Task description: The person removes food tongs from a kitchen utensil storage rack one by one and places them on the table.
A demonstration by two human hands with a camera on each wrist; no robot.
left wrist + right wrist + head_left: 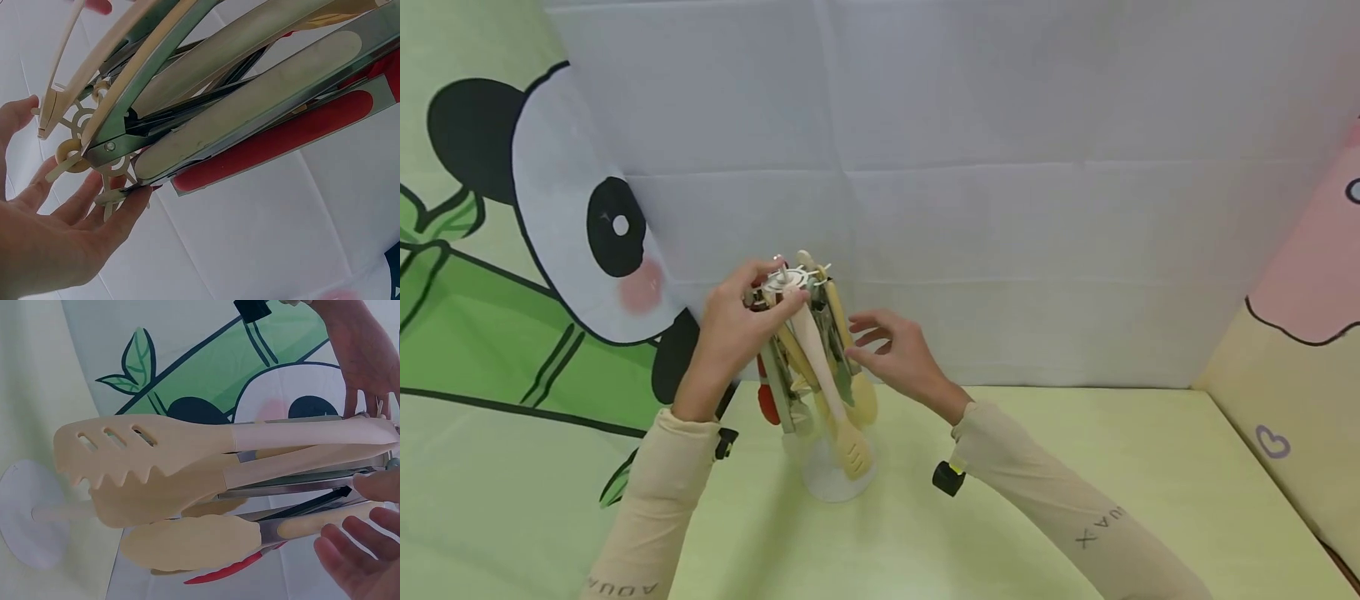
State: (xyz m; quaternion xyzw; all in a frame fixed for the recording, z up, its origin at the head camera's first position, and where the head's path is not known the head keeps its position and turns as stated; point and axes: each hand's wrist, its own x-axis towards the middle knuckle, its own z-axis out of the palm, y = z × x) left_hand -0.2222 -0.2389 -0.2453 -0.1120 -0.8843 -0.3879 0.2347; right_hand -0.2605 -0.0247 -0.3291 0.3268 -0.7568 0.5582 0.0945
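A white utensil stand (820,487) with a round base and a hooked top ring (84,119) is hung all round with kitchen tongs. My left hand (730,317) grips that ring, thumb at the front and fingers around the far side. On the front hang beige slotted tongs (175,440) with a toothed edge. Beside them are beige rounded tongs (194,542). Tongs with a red grip (275,140) hang on the left side. Just right of the stand, my right hand (898,354) has loosely bent fingers near the rounded tongs' handle and holds nothing.
The stand is on a pale yellow-green table (1075,450), close to a white cloth backdrop (1000,250). A panda-printed cloth (557,208) lines the left side, and a cream and pink panel (1285,400) borders the right. Both wrists wear small black cameras.
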